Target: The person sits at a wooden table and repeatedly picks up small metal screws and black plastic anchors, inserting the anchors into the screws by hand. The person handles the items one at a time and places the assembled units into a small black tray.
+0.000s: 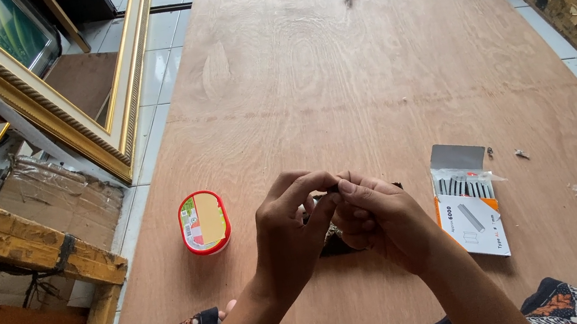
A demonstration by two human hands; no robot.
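Staples, I judge: a thin dark strip (pixel 325 193), stiff, light and brittle, pinched at its ends by my left hand (pixel 290 223) and right hand (pixel 377 217), both curled shut, beside the open staple box (pixel 468 200).

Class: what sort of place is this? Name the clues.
Probably a picture-framing workshop: ornate gilt frames lean beside a large plywood worktable, and an open box of staples lies near both hands.

Two hands (pixel 290 223) (pixel 381 220) — one tin (pixel 204 222), one staple box (pixel 469 207)
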